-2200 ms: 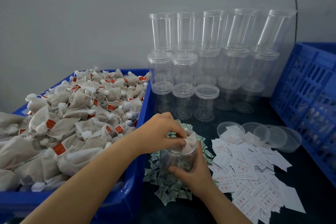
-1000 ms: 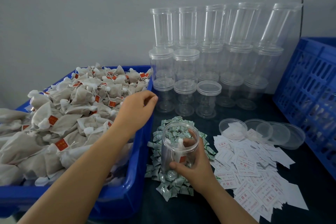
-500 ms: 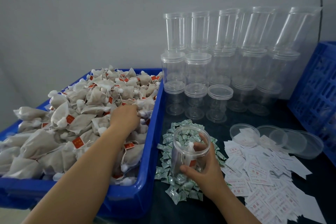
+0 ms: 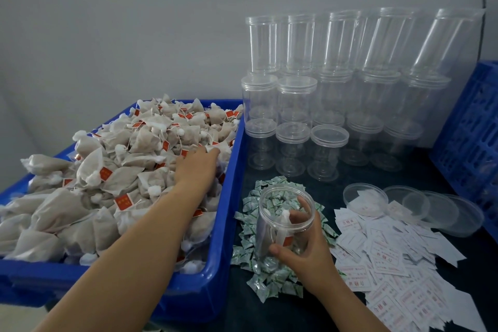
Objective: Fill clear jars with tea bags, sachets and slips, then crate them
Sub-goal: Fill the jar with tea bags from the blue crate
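- Seen from above, looking down at a dark table (image 4: pixel 310 310) against a grey wall.
- On the left, a blue bin (image 4: pixel 215 264) heaped with grey tea bags (image 4: pixel 89 191), each with a string and a small red tag.
- Left hand (image 4: pixel 198 167) reaching into the bin, palm down on the tea bags, fingers stretched forward toward the far right corner; cannot tell whether any bag is held under it.
- Right hand (image 4: pixel 307 248) wrapped around an open clear jar (image 4: pixel 283 224), thumb on the near side, fingers curled round the far side and visible through the plastic.
- Jar tilted toward the viewer, resting on a pile of small green-and-white sachets (image 4: pixel 258 275) just right of the bin; at least one tea bag with a red tag inside.
- Right of the sachets, a spread of white paper slips (image 4: pixel 390 259) printed in red.
- Beyond the slips, a row of loose clear lids (image 4: pixel 442 210), overlapping.
- At the back, stacked empty clear jars (image 4: pixel 328 105) with lids, several tiers high.
- At the far right edge, a blue slatted crate (image 4: pixel 474 127).
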